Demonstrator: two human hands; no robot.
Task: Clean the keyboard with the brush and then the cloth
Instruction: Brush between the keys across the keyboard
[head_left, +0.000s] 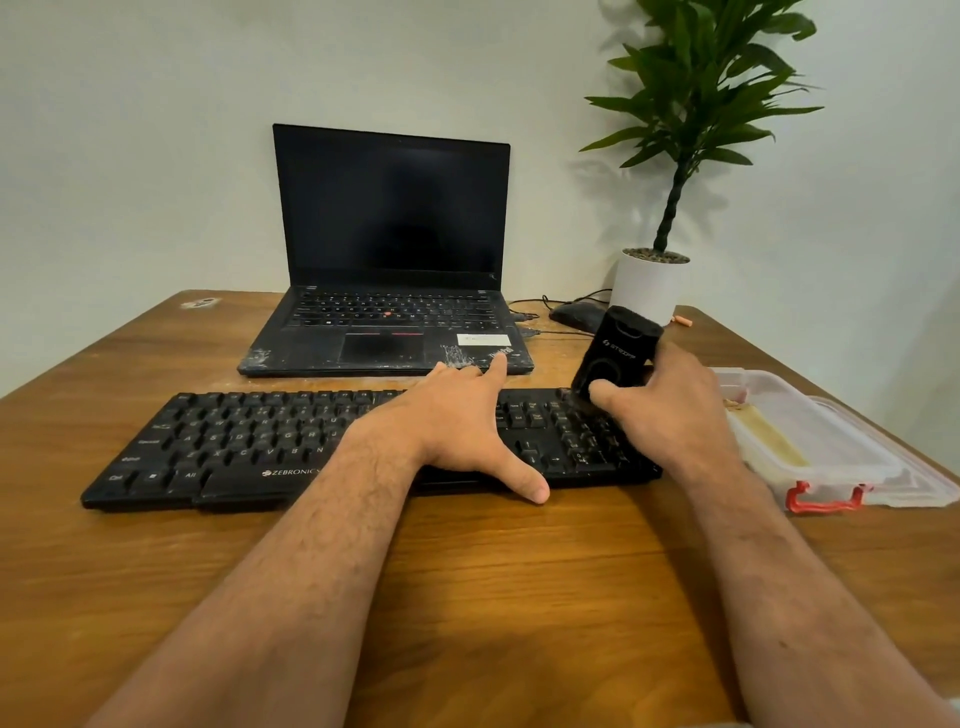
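A black keyboard (234, 447) lies across the wooden table (467, 597) in front of me. My left hand (462, 421) rests flat on its middle, fingers spread, thumb over the front edge. My right hand (670, 410) grips a black block-shaped brush (615, 353) with white lettering. The brush stands tilted over the keyboard's right end, its lower end down at the number keys. I cannot make out the bristles. A yellowish cloth (774, 441) lies inside the clear plastic box on the right.
An open black laptop (389, 249) stands behind the keyboard. A black mouse (576, 314) with its cable and a potted plant (649, 283) are at the back right. The clear box (841, 467) with a red latch sits near the table's right edge.
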